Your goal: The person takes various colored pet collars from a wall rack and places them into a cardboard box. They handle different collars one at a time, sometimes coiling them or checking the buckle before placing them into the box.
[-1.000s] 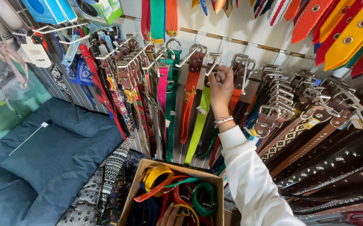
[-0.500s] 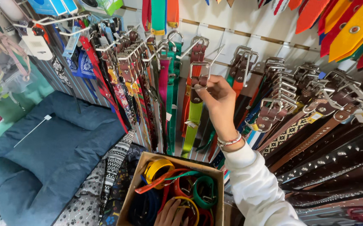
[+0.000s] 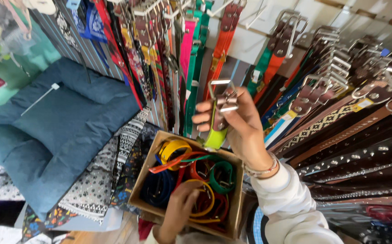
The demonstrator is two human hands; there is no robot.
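Lime-green collar [image 3: 215,135] hangs by its metal buckle from your right hand [image 3: 241,131], fingers closed around the hardware so the strap dangles free just above the cardboard box [image 3: 234,199]. Your left hand [image 3: 182,203] reaches down into that box, fingers curled among the coiled collars [image 3: 205,180], though whether it grips one cannot be told. Rows of leashes [image 3: 322,90] hang from wall hooks behind, buckles up for display.
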